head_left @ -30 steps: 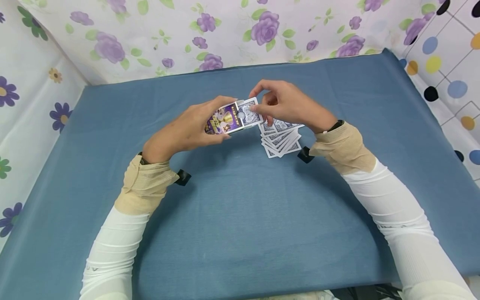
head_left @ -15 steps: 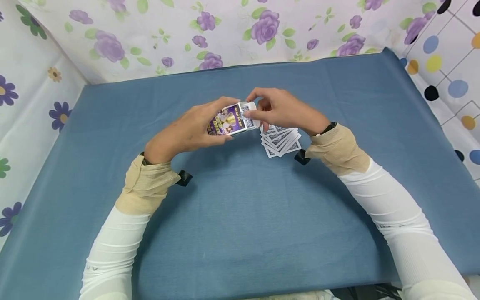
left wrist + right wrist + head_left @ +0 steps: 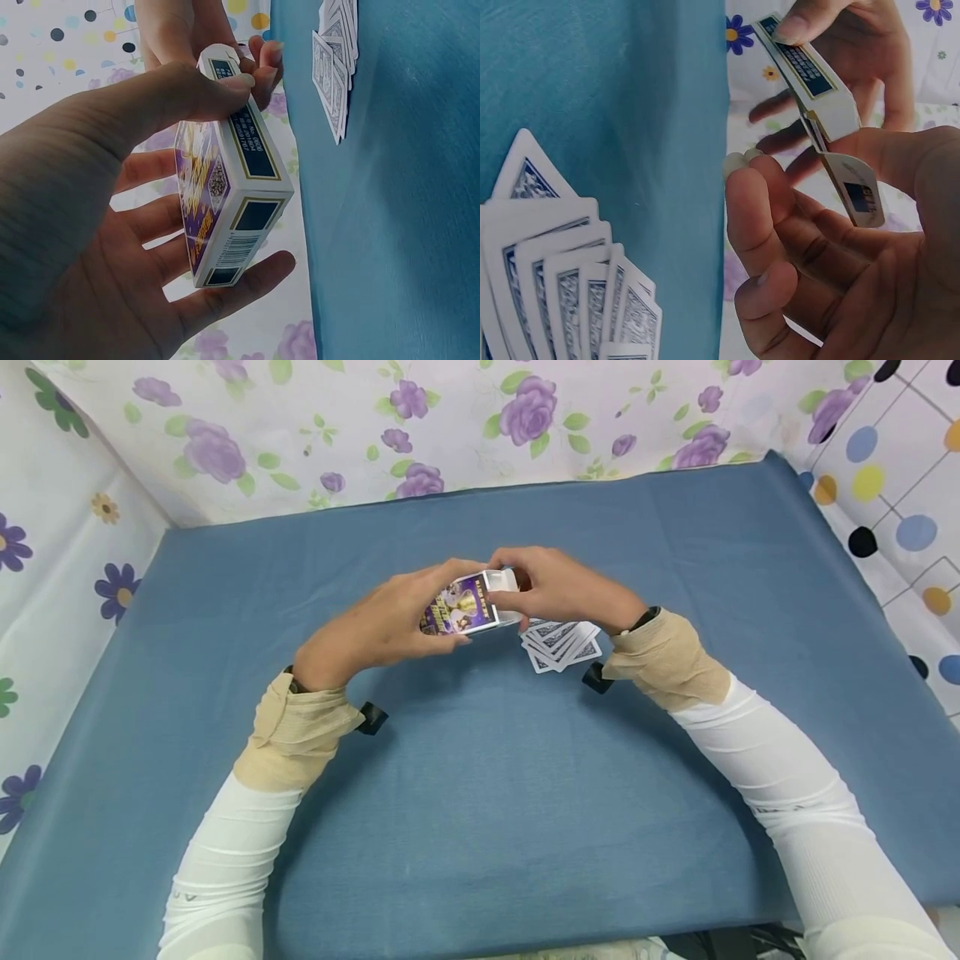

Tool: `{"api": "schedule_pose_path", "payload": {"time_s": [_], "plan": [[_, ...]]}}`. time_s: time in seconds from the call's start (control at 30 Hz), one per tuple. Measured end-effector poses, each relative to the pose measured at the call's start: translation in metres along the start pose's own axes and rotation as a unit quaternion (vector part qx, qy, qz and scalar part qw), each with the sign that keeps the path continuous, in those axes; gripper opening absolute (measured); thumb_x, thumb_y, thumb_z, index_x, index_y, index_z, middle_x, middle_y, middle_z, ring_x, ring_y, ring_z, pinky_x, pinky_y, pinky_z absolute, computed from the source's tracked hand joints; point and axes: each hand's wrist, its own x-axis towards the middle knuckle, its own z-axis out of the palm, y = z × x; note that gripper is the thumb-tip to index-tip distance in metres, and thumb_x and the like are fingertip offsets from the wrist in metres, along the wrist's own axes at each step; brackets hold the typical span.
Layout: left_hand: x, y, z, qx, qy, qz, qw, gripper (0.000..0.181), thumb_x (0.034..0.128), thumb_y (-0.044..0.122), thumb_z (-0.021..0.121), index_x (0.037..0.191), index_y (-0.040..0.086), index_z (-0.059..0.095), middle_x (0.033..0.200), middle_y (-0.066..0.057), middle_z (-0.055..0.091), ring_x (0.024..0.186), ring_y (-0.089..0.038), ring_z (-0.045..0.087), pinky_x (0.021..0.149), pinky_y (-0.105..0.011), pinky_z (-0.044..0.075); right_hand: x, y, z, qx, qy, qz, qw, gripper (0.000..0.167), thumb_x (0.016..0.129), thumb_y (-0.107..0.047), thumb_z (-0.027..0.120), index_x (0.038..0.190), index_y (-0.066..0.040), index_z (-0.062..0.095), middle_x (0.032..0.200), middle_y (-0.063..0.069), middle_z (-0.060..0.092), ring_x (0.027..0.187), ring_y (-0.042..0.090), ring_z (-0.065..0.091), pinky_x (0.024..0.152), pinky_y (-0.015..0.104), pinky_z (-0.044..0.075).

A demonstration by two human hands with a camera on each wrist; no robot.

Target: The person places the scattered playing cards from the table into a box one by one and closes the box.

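In the head view, the left hand (image 3: 375, 622) grips a purple-and-white card box (image 3: 467, 604) by its long sides, raised over the table. The left wrist view shows the thumb on the narrow side of the box (image 3: 253, 146) and fingers spread behind it. The right hand (image 3: 566, 587) is at the box's uncovered end, its thumb at the mouth and fingers curled round that end. A white flap (image 3: 859, 196) stands out there in the right wrist view. Under the right hand, a fanned heap of blue-backed cards (image 3: 561, 643) lies on the cloth.
A blue cloth (image 3: 480, 793) covers the table. Flowered sheeting (image 3: 300, 435) stands behind and at the left, with dotted sheeting (image 3: 900, 485) at the right. A small black block is strapped at each wrist.
The cards sticking out of the box have slid into it, out of sight in the head view. The right hand has moved left and nearer, up to the box mouth.
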Motion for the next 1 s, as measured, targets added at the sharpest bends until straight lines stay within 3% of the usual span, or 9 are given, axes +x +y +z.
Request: {"api": "schedule_pose_path", "payload": {"time_s": [0.17, 0.37, 0.5, 0.83, 1.0], "plan": [[0.000, 0.000, 0.000, 0.002, -0.004, -0.007, 1.0000, 0.076, 0.0930, 0.020, 0.074, 0.157, 0.022, 0.033, 0.128, -0.006, 0.057, 0.094, -0.019, 0.057, 0.078, -0.036, 0.049, 0.002, 0.001, 0.000, 0.013, -0.010, 0.002, 0.9999, 0.027, 0.103, -0.027, 0.061, 0.124, -0.011, 0.062, 0.078, 0.011, 0.063, 0.069, 0.034, 0.069, 0.059, 0.031, 0.046], [-0.010, -0.003, -0.006, 0.007, 0.007, -0.014, 0.9999, 0.075, 0.0923, 0.021, 0.074, 0.156, 0.022, 0.035, 0.120, -0.006, 0.058, 0.090, -0.021, 0.058, 0.074, -0.037, 0.050, 0.010, 0.000, -0.001, 0.063, -0.032, -0.004, 0.9975, 0.040, 0.101, -0.038, 0.063, 0.132, -0.014, 0.057, 0.076, 0.014, 0.067, 0.071, 0.036, 0.069, 0.059, 0.033, 0.043], [-0.009, -0.005, -0.006, 0.009, 0.007, -0.012, 0.9999, 0.075, 0.0925, 0.022, 0.075, 0.156, 0.020, 0.034, 0.122, -0.007, 0.058, 0.092, -0.021, 0.058, 0.076, -0.037, 0.050, 0.009, 0.003, -0.004, 0.080, -0.034, 0.005, 0.9962, 0.040, 0.101, -0.036, 0.064, 0.133, -0.013, 0.056, 0.077, 0.018, 0.069, 0.072, 0.041, 0.068, 0.058, 0.031, 0.043], [-0.002, -0.005, -0.005, -0.001, 0.008, -0.010, 0.9999, 0.075, 0.0911, 0.021, 0.076, 0.155, 0.019, 0.036, 0.117, -0.007, 0.059, 0.093, -0.021, 0.058, 0.077, -0.037, 0.049, -0.004, 0.011, -0.020, 0.081, -0.038, 0.021, 0.9958, 0.036, 0.100, -0.037, 0.064, 0.128, -0.014, 0.058, 0.086, 0.018, 0.069, 0.078, 0.038, 0.067, 0.068, 0.045, 0.050], [-0.001, -0.005, -0.007, -0.002, 0.009, -0.016, 0.9998, 0.076, 0.0912, 0.020, 0.076, 0.156, 0.020, 0.035, 0.117, -0.008, 0.060, 0.091, -0.022, 0.058, 0.077, -0.038, 0.049, -0.012, 0.012, -0.032, 0.075, -0.048, 0.027, 0.9957, 0.037, 0.101, -0.041, 0.061, 0.130, -0.018, 0.060, 0.091, 0.017, 0.069, 0.083, 0.040, 0.065, 0.070, 0.045, 0.050]]}}
